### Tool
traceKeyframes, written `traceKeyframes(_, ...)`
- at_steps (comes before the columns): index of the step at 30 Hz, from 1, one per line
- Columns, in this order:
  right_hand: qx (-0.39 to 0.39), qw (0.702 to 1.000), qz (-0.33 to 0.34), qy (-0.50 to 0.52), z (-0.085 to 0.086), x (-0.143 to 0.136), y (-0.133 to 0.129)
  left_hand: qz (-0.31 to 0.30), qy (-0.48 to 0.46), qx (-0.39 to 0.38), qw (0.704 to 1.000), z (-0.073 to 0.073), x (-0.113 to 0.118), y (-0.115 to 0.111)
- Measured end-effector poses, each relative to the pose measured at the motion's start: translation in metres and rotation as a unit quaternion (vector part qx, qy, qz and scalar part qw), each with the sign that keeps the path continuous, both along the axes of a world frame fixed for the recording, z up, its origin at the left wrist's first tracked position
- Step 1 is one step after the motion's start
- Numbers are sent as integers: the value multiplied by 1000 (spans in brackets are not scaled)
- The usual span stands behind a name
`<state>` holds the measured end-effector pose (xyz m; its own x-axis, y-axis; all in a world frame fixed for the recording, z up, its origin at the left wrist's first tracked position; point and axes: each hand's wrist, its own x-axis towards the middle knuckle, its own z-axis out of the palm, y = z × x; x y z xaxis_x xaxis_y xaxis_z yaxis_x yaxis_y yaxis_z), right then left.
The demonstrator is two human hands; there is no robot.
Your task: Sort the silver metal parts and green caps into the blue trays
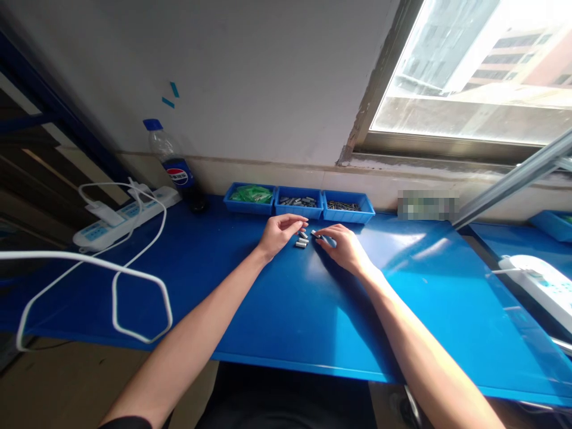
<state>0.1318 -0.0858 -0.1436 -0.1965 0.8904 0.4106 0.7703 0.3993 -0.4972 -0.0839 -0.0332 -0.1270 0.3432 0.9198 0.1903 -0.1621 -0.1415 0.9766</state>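
Above the blue tabletop [277, 322], my right hand [343, 245] pinches a small metal piece [313, 233] between thumb and fingertips. My left hand [281, 233] is just to its left, thumb and fingers drawn together; whether anything is in that pinch is too small to make out. Several short silver-grey metal pieces [301, 243] lie on the table between the two hands. Behind them stand three blue bins in a row: one with green plastic bags [251, 194], one with short grey metal pieces [298, 202], and one with thin dark pins or screws [344, 206].
At the back left stands a cola bottle [179, 170] beside a white power strip [127, 217]. A white cable [167, 298] loops over the table's left side. Another power strip [547, 286] is at the right, past a metal bar [513, 182]. A window [469, 77] is above.
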Motion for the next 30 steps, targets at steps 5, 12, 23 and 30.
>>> traceKeyframes(5, -11, 999, -34, 18, 6, -5, -4, 5, 18, 2, 1000, -2, 2, 0)
traceKeyframes(12, -15, 998, -41, 35, 4, -10, -4, 3, 24, 7, 1000, -5, 2, 2)
traceKeyframes(23, -125, 907, -36, 401, 16, -14, -3, -3, 32, 28, 999, -6, 1, 4)
traceKeyframes(30, -192, 858, -51, 474, 18, -20, -4, -70, 57, 40, 995, -4, 3, -3)
